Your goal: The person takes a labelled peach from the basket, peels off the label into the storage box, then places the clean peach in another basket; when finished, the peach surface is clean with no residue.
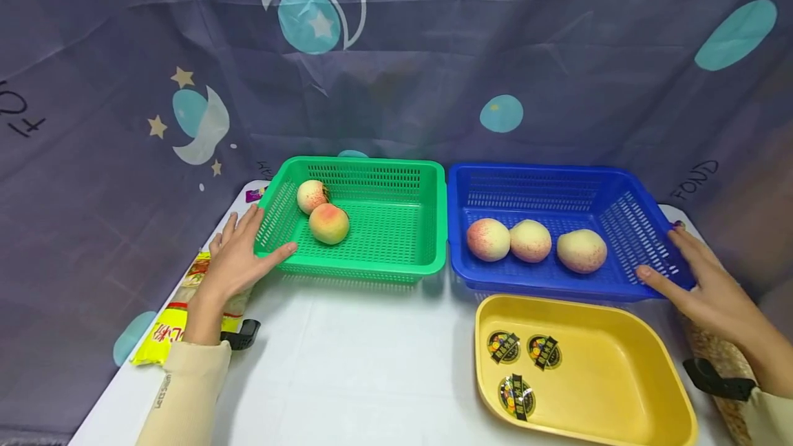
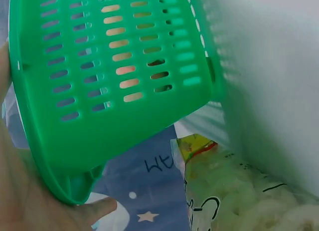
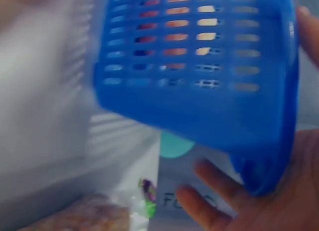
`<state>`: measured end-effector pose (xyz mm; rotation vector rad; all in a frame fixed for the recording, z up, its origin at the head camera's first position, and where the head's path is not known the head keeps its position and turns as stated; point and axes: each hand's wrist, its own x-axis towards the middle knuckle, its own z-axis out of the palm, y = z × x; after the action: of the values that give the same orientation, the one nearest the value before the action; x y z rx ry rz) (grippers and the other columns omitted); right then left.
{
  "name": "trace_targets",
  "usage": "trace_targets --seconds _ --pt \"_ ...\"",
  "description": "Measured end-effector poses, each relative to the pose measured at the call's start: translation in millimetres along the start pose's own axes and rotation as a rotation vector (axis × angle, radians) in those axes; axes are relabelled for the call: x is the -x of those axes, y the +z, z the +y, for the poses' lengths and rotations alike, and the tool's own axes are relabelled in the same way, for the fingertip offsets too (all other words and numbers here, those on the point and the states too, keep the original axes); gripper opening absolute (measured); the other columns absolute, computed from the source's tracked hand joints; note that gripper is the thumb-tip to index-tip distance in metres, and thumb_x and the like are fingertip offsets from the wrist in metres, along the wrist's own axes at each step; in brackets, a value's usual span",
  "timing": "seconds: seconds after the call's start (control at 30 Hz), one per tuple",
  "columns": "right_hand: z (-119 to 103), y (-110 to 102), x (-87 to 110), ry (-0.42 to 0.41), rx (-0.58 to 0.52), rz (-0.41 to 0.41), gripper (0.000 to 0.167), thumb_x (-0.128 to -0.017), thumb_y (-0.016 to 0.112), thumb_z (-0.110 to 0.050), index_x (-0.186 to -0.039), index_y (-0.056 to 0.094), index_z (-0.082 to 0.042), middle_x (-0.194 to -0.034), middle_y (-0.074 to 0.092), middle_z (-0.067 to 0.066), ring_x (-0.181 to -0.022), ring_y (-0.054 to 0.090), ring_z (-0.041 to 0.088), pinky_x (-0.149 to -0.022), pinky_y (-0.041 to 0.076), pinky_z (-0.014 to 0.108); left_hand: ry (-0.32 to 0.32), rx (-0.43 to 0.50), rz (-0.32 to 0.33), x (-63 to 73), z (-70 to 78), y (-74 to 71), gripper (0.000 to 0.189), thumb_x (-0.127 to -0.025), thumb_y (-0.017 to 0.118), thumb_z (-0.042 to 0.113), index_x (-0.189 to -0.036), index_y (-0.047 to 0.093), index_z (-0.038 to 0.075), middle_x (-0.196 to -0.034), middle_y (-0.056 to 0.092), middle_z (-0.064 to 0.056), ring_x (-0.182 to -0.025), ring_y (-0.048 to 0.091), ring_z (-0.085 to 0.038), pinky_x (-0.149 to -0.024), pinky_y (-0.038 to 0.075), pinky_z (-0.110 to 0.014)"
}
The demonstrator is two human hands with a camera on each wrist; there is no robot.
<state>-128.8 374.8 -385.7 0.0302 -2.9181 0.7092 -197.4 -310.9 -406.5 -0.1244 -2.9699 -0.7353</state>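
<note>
Two peaches (image 1: 329, 224) lie together at the left side of the green plastic basket (image 1: 365, 268). The blue basket (image 1: 545, 169) beside it holds three peaches (image 1: 488, 240) in a row. My left hand (image 1: 237, 257) rests at the green basket's left rim, fingers spread, thumb over the front corner. At the blue basket's right rim is my right hand (image 1: 712, 288), with fingers extended and the thumb over the front corner. In both wrist views the palms lie against the rims from outside, and the slotted walls partly hide the peaches.
A yellow tray (image 1: 595, 363) with three round stickers stands in front of the blue basket. A yellow packet (image 1: 162, 336) lies under the left forearm. By the right wrist is a bag of brownish pieces (image 1: 719, 356). A patterned dark curtain (image 1: 396, 88) hangs behind the white table (image 1: 347, 363).
</note>
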Motion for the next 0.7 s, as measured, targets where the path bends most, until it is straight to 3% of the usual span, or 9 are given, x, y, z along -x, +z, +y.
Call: trace_targets --seconds 0.13,0.27,0.37,0.5,0.6,0.7 --pt "-11 -7 -6.5 -0.009 0.060 0.072 0.085 -0.101 0.058 -0.038 -0.157 0.016 0.010 -0.163 0.005 0.038 -0.141 0.007 0.070 -0.108 0.004 0.084 0.012 0.007 0.018 -1.7 -0.3 -1.3 0.106 -0.088 0.061 0.071 -0.164 0.017 0.013 -0.170 0.017 -0.017 -0.155 0.007 -0.050 -0.110 0.011 -0.078" --pt "-32 -12 -17.1 -0.070 0.066 0.136 0.074 -0.099 0.062 -0.034 -0.151 0.033 0.010 -0.158 0.022 0.040 -0.137 0.015 0.069 -0.106 0.004 0.084 0.030 0.043 0.035 -2.6 -1.8 0.6 0.104 -0.088 0.063 0.068 -0.164 0.020 0.011 -0.169 0.020 -0.018 -0.154 0.015 -0.048 -0.107 0.017 -0.075" --pt "-57 -12 -27.5 -0.137 0.025 0.116 0.066 -0.098 0.066 -0.032 -0.147 0.044 0.007 -0.150 0.037 0.040 -0.135 0.024 0.066 -0.111 0.008 0.082 0.030 0.090 0.053 -2.1 -4.6 3.0 0.103 -0.088 0.067 0.064 -0.163 0.021 0.011 -0.169 0.019 -0.016 -0.153 0.017 -0.047 -0.108 0.018 -0.075" --pt "-94 -6 -39.8 -0.201 -0.040 0.023 0.056 -0.097 0.069 -0.031 -0.141 0.055 0.001 -0.143 0.050 0.034 -0.130 0.040 0.057 -0.105 0.030 0.076 0.023 0.130 0.073 -1.4 -9.0 6.5 0.102 -0.087 0.070 0.060 -0.164 0.021 0.014 -0.170 0.018 -0.014 -0.152 0.019 -0.048 -0.110 0.017 -0.075" --pt "-122 1 -48.6 -0.238 -0.086 -0.031 0.048 -0.098 0.069 -0.032 -0.136 0.062 -0.005 -0.137 0.060 0.025 -0.122 0.053 0.043 -0.099 0.047 0.046 0.021 0.146 0.080 -1.8 -11.4 8.6 0.102 -0.087 0.071 0.059 -0.164 0.021 0.014 -0.171 0.018 -0.013 -0.153 0.019 -0.048 -0.112 0.015 -0.077" --pt "-148 8 -58.7 -0.278 -0.137 -0.075 0.039 -0.099 0.068 -0.032 -0.131 0.067 -0.010 -0.127 0.069 0.014 -0.112 0.062 0.027 -0.087 0.047 0.017 0.019 0.166 0.084 -2.3 -12.7 10.3 0.102 -0.086 0.072 0.059 -0.164 0.022 0.015 -0.171 0.018 -0.013 -0.154 0.019 -0.047 -0.114 0.013 -0.078"
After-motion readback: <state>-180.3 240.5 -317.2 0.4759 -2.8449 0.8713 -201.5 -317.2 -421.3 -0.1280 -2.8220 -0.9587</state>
